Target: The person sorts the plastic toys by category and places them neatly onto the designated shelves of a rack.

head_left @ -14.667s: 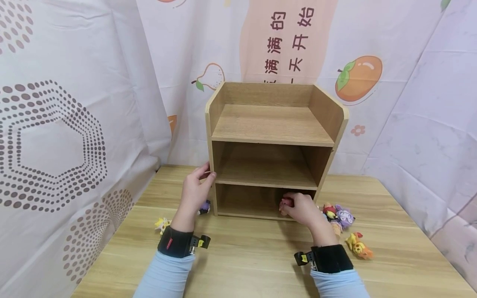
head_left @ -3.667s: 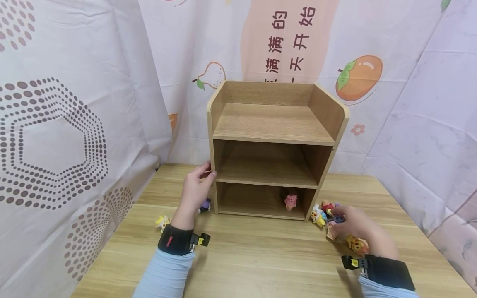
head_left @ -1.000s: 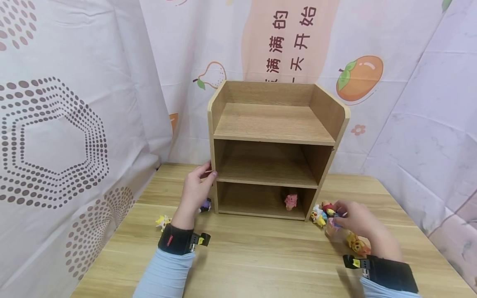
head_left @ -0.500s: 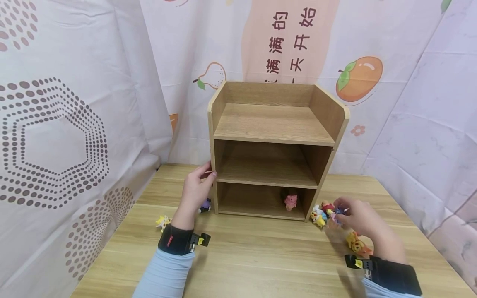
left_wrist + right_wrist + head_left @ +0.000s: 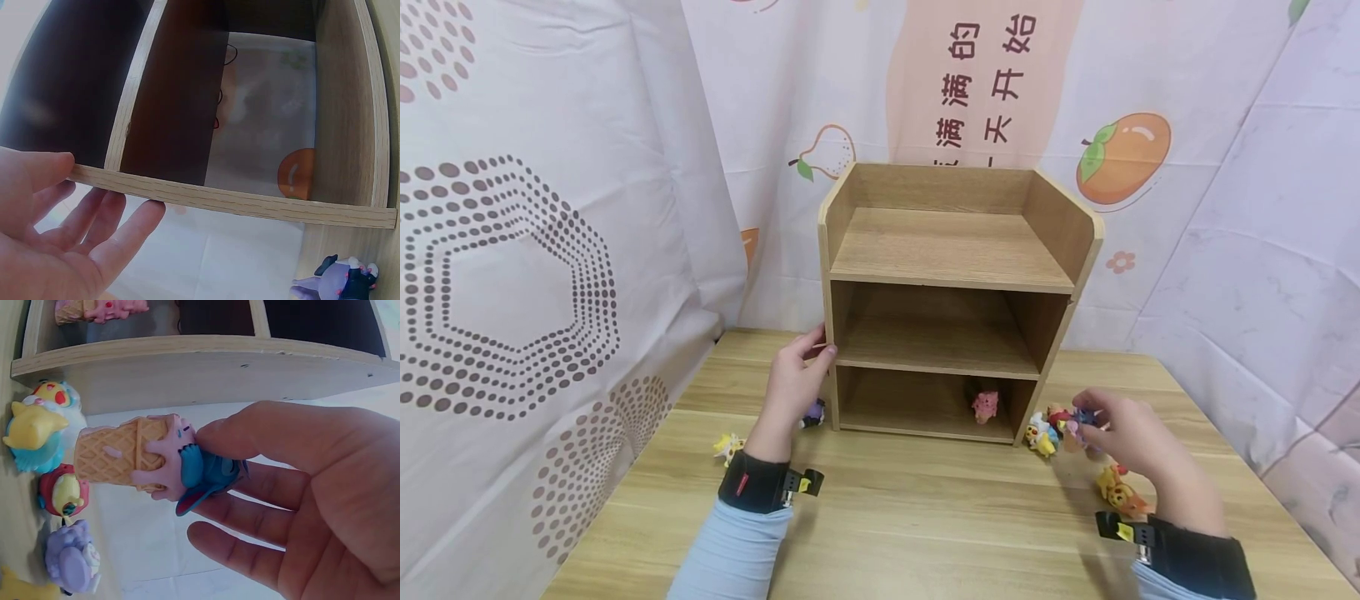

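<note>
My left hand holds the left side panel of the wooden shelf unit; in the left wrist view the thumb lies at the front edge and the fingers touch the outer face. Right of the unit, my right hand pinches a figurine, an ice-cream cone with a blue big-eared creature, between thumb and fingers. The right wrist view shows its waffle cone pointing away from the palm. A pink figurine stands in the bottom compartment, towards the right.
Beside the unit's right foot lie a white, blue and yellow figurine, a red one and a purple one. A yellow-orange figurine lies nearer. Left are a yellow-white figurine and a purple-black one.
The right hand earlier held the pink figurine in the bottom compartment, left it there and went right to the pile. Over the last second the cone figurine has shifted and turned in its fingers.
</note>
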A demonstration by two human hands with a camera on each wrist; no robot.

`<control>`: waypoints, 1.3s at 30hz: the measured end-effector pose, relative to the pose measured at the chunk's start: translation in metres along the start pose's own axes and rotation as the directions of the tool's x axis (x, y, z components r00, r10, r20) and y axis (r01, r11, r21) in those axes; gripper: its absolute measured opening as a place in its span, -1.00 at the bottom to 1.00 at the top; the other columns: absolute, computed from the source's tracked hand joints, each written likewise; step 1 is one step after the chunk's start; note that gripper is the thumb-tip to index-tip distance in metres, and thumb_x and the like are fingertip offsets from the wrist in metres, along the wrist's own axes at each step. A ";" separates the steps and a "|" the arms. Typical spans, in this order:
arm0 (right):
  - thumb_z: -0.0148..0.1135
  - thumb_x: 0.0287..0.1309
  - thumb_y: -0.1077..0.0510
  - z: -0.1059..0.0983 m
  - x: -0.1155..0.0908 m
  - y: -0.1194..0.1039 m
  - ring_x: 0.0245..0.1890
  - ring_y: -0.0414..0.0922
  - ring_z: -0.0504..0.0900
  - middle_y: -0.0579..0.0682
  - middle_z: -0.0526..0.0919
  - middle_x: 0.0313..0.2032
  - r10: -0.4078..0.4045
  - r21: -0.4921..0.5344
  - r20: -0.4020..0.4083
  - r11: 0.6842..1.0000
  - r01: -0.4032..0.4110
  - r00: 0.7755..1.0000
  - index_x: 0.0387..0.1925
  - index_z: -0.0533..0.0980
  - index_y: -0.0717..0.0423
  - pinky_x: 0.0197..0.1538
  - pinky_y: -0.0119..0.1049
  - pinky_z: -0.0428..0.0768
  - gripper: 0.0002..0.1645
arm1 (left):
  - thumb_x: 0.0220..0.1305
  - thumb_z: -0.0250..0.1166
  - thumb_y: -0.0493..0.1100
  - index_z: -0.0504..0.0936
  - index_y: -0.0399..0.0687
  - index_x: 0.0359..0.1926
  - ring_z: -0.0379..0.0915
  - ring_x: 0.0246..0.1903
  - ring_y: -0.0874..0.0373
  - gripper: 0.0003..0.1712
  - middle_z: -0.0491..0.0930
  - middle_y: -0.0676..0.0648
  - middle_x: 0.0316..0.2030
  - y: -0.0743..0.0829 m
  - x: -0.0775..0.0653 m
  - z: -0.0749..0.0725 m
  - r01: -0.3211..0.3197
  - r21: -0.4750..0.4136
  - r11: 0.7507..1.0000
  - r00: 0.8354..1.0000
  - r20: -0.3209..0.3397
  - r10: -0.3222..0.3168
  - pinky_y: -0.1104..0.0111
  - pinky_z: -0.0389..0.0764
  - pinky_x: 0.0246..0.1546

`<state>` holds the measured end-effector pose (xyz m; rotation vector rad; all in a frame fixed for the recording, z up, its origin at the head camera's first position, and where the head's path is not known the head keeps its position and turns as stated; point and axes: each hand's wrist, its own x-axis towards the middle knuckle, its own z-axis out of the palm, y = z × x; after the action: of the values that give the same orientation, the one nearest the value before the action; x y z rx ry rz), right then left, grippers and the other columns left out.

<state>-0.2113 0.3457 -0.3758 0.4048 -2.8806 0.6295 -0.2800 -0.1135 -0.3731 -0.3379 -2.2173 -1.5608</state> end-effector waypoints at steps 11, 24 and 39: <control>0.36 0.10 0.12 -0.005 -0.001 -0.009 -0.35 -0.07 0.59 0.00 0.65 -0.35 -0.035 -0.037 -0.032 0.999 0.034 0.999 -0.08 0.52 0.13 -0.49 -0.25 0.57 -0.65 | 0.31 0.24 -0.18 0.47 -0.10 0.25 0.47 -0.08 0.17 -0.52 0.56 -0.06 0.03 -0.001 0.000 0.000 -0.008 0.014 1.000 1.000 0.000 0.008 0.32 0.65 -0.25; 0.41 0.05 0.14 -0.005 0.001 -0.022 -0.37 -0.07 0.58 -0.03 0.64 -0.35 -0.106 -0.065 -0.083 0.993 0.101 0.991 -0.13 0.54 0.12 -0.32 0.01 0.64 -0.66 | 0.31 0.24 -0.18 0.47 -0.10 0.24 0.47 -0.09 0.17 -0.52 0.57 -0.06 0.01 0.000 0.000 0.000 -0.013 0.022 1.000 1.000 -0.006 0.013 0.30 0.65 -0.25; 0.42 -0.02 0.28 0.007 0.007 -0.038 -0.38 -0.16 0.57 -0.06 0.64 -0.35 -0.259 -0.079 -0.133 0.965 0.250 0.957 -0.21 0.56 0.11 -0.36 -0.11 0.65 -0.71 | 0.31 0.23 -0.21 0.45 -0.14 0.25 0.48 -0.08 0.15 -0.51 0.56 -0.09 0.02 0.000 0.000 0.001 -0.010 0.004 1.000 1.000 -0.004 0.010 0.32 0.66 -0.25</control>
<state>-0.2078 0.3076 -0.3663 0.6794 -2.6449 0.5025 -0.2803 -0.1127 -0.3735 -0.3441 -2.2118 -1.5506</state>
